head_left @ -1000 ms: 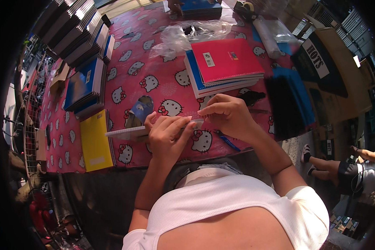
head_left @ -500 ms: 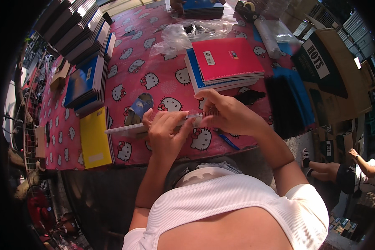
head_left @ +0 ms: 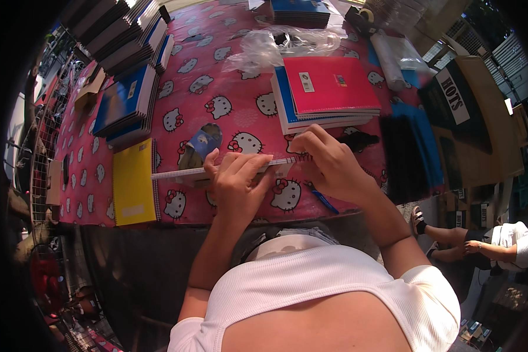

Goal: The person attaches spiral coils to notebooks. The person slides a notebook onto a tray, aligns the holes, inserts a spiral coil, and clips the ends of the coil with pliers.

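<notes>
A white notebook [head_left: 182, 173] is held edge-on just above the table, its spine running left to right. My left hand [head_left: 239, 179] is closed around the middle of it, thumb in front and fingers over the top. At its right end a dark spiral coil [head_left: 303, 157] shows at the holes. My right hand [head_left: 334, 161] pinches at that coil with bent fingers, which partly hide it. A blue pen [head_left: 324, 201] lies on the table just below my right hand. Left of the held notebook lies a yellow spiral notebook [head_left: 134, 188].
A pink patterned cloth [head_left: 240, 117] covers the table. Beyond my hands sits a notebook stack with a red-pink cover [head_left: 334, 85]; blue notebooks [head_left: 123, 100] are piled at the left. Crumpled clear plastic [head_left: 281, 47] lies behind. A cardboard box [head_left: 472, 117] stands right; another person [head_left: 498, 245] is beyond.
My right fingers have curled in closer at the coil, and less of its loose end shows. My left hand keeps its hold. The whole view has shifted slightly.
</notes>
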Available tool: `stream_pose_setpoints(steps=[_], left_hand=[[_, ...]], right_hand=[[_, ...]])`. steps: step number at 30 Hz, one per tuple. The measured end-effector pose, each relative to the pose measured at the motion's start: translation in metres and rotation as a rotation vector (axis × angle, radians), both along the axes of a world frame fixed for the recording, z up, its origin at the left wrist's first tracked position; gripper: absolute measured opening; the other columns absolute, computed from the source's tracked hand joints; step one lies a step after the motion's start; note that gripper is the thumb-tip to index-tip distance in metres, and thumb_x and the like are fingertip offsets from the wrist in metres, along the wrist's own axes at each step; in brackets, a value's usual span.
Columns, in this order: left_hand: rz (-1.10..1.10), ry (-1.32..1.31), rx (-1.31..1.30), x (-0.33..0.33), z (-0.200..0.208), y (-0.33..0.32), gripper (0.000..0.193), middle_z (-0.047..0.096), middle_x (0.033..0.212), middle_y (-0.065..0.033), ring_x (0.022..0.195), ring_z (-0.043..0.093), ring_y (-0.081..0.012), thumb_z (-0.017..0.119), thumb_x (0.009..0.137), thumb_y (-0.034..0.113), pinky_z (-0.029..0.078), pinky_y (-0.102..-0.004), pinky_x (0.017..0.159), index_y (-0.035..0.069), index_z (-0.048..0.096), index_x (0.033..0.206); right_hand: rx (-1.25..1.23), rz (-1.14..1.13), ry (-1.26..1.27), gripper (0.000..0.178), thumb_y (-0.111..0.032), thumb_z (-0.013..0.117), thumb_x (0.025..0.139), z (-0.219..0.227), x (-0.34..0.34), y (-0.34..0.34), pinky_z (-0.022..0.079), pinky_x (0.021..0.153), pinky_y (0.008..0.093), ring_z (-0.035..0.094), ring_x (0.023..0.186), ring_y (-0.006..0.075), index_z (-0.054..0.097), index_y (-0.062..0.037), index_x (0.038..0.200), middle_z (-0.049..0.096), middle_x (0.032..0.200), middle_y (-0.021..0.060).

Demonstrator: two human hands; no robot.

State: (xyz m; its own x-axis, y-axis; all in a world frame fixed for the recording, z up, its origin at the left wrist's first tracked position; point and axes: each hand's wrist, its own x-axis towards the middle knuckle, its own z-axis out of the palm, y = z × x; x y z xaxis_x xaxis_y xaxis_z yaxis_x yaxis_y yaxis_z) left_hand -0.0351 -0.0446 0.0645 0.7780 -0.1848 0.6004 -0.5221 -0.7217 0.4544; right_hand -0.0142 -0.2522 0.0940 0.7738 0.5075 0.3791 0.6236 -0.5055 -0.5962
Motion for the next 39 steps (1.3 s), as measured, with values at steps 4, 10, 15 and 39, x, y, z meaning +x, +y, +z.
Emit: stream_pose_setpoints(steps=[4, 10, 15, 39], left_hand=[[0.009, 0.003, -0.001, -0.002, -0.001, 0.0, 0.023, 0.069, 0.085, 0.0018, 0.082, 0.062, -0.0151, 0.078, 0.07, 0.014, 0.028, -0.0431, 0.101, 0.015, 0.071, 0.091], [-0.016, 0.003, 0.012, -0.015, -0.007, 0.003, 0.025, 0.069, 0.089, 0.0011, 0.085, 0.062, -0.0146, 0.078, 0.071, 0.018, 0.028, -0.043, 0.101, 0.014, 0.071, 0.095], [-0.006, 0.056, -0.129, -0.026, -0.009, 0.01, 0.035, 0.067, 0.093, -0.0016, 0.09, 0.062, -0.0175, 0.08, 0.069, 0.023, 0.03, -0.0441, 0.103, 0.01, 0.068, 0.099], [0.111, -0.057, 0.031, -0.014, -0.008, 0.022, 0.04, 0.068, 0.083, 0.0034, 0.08, 0.062, -0.0159, 0.085, 0.063, 0.031, 0.035, -0.0407, 0.098, 0.016, 0.069, 0.096]], right_hand=[[-0.03, -0.046, -0.034, 0.022, -0.005, 0.068, 0.076, 0.003, -0.001, 0.006, 0.05, 0.061, 0.038, 0.063, 0.079, 0.0297, 0.056, -0.006, 0.094, 0.057, 0.087, 0.0082], [-0.46, 0.281, 0.138, 0.017, -0.009, 0.064, 0.084, 0.024, 0.029, 0.001, 0.052, 0.068, 0.0393, 0.066, 0.078, 0.0301, 0.062, -0.0038, 0.1, 0.064, 0.091, 0.0107], [-0.44, 0.333, 0.08, 0.03, -0.005, 0.06, 0.082, -0.039, 0.122, 0.089, 0.05, 0.083, 0.0425, 0.059, 0.104, 0.0339, 0.061, -0.0028, 0.111, 0.059, 0.114, 0.0163], [-0.663, 0.271, -0.4, 0.067, -0.04, 0.082, 0.064, -0.144, 0.188, 0.08, 0.053, 0.08, 0.0391, 0.066, 0.094, 0.0283, 0.057, -0.0012, 0.113, 0.064, 0.106, 0.0152]])
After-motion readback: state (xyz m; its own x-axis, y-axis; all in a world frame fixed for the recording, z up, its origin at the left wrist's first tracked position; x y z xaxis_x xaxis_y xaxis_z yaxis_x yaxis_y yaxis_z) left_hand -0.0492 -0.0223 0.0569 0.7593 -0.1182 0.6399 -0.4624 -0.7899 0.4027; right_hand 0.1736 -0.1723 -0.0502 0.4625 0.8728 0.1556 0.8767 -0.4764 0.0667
